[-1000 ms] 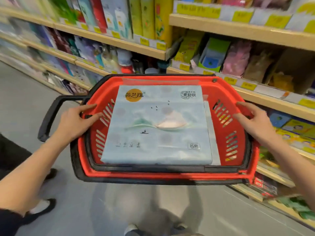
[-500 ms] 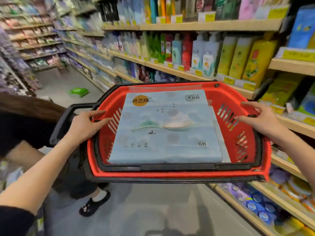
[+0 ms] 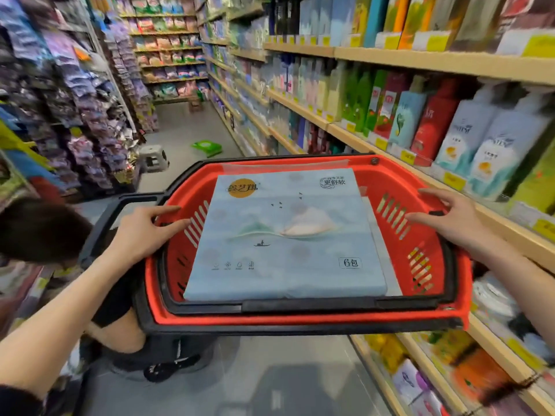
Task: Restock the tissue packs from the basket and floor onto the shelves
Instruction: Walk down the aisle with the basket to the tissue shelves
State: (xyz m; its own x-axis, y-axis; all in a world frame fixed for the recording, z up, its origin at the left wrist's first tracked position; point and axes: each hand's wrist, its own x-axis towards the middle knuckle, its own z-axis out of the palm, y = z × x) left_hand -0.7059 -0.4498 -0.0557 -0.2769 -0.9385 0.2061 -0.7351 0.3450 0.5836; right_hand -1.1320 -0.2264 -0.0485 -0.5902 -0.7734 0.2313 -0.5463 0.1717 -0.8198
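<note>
A red basket (image 3: 306, 318) with black trim is held up at chest height in front of me. A large pale-blue tissue pack (image 3: 285, 235) lies flat in it, covering another pack whose edge shows at the right. My left hand (image 3: 144, 232) grips the basket's left rim, fingers over the edge. On the right rim rests my right hand (image 3: 450, 219), fingers spread. A green tissue pack (image 3: 207, 147) lies on the floor down the aisle. The shelves (image 3: 390, 60) on the right hold upright tissue packs.
Another person (image 3: 42, 229) crouches at my lower left, a shoe (image 3: 168, 367) near the basket. A small grey stool (image 3: 154, 157) stands on the aisle floor by the left rack of hanging packets (image 3: 75, 94). More shelving closes the far end.
The view has swung left along the aisle while both hands kept hold of the basket. The crouching person, the stool and the green pack have come into sight.
</note>
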